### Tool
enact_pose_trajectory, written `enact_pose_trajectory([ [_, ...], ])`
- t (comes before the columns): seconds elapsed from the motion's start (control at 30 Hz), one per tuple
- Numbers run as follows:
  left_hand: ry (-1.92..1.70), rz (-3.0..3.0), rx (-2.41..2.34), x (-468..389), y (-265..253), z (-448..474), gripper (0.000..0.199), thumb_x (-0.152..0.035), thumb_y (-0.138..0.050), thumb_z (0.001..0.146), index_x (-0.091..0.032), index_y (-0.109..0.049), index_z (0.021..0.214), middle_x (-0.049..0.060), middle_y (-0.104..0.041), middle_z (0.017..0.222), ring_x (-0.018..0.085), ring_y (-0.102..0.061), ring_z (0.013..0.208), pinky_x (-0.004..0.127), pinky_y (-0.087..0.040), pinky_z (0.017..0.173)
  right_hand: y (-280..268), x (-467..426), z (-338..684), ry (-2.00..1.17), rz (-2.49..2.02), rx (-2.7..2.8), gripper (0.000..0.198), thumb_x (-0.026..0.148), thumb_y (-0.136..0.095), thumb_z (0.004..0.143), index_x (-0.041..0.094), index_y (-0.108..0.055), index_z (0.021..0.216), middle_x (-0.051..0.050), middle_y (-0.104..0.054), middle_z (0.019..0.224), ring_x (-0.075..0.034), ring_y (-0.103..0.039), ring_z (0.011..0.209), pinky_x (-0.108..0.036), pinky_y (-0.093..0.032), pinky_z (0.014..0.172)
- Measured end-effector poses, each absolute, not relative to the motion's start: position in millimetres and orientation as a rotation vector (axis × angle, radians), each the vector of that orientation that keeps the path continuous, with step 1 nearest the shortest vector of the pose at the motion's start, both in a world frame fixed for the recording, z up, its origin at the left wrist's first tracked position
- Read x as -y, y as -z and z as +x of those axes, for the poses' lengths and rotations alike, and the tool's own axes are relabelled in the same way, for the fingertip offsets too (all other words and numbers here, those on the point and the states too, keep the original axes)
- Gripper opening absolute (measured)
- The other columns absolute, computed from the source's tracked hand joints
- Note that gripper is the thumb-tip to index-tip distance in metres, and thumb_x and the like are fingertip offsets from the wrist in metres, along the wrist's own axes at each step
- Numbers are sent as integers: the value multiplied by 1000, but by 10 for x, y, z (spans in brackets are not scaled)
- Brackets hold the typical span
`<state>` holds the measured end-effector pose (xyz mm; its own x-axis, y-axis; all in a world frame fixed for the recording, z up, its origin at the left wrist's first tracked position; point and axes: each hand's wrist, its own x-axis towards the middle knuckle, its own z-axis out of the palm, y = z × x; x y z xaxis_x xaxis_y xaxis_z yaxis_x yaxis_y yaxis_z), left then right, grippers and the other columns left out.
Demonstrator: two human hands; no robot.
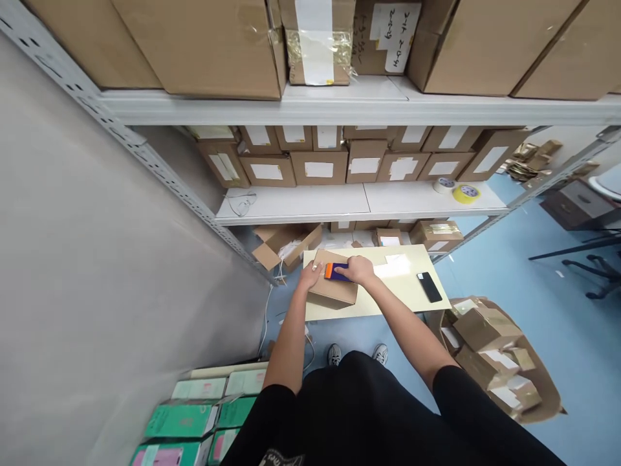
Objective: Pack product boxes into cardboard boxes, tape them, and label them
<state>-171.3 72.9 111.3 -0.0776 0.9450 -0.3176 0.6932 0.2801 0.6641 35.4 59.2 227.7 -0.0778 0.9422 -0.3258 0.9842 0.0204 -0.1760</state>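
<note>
A closed cardboard box (334, 285) stands on the pale yellow table in front of me. My left hand (310, 276) grips its left side near the top edge, with the thumb over the top. On the top of this box rests a flat purple-and-orange object (336, 271) whose exact kind I cannot make out. My right hand (358, 269) is closed around its right end, a finger stretched along its upper face. To the right on the table lie a black phone (429, 287) and white paper (395, 263).
Behind the yellow table (378, 301) rises a shelf rack (310, 207) full of labelled cartons, with tape rolls (466, 193) on it. An open carton (286, 244) sits at the table's back left. Large bin of boxes (538, 388) at right; green boxes (179, 421) at lower left, beside the wall.
</note>
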Motion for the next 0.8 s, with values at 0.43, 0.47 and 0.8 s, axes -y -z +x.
enact_pose_trajectory([
  [0.43,-496,1337,-1871,-452,-906,-1454,58,-59,-40,103,-20,-59,141,15,-70,135,31,-63,130,38,-48,105,-2173,-428,1532,548,2113,-2006,63,78,-64,83,17,-79,88,-19,-77,101,-32,-71,95,-34,-48,74],
  [0.47,-504,1330,-1875,-458,-891,-1454,58,-60,-40,102,-21,-59,141,14,-70,135,31,-63,130,37,-48,105,-2163,-372,1774,530,2154,-1954,62,76,-65,84,16,-79,87,-20,-77,100,-32,-71,94,-35,-47,73],
  [0.8,-529,1362,-1851,-526,-862,-1500,54,-60,-42,101,-23,-64,134,11,-72,133,30,-63,130,37,-48,106,-1536,-213,1684,493,2304,-1762,56,63,-65,90,12,-77,107,-23,-76,108,-33,-73,101,-34,-51,79],
])
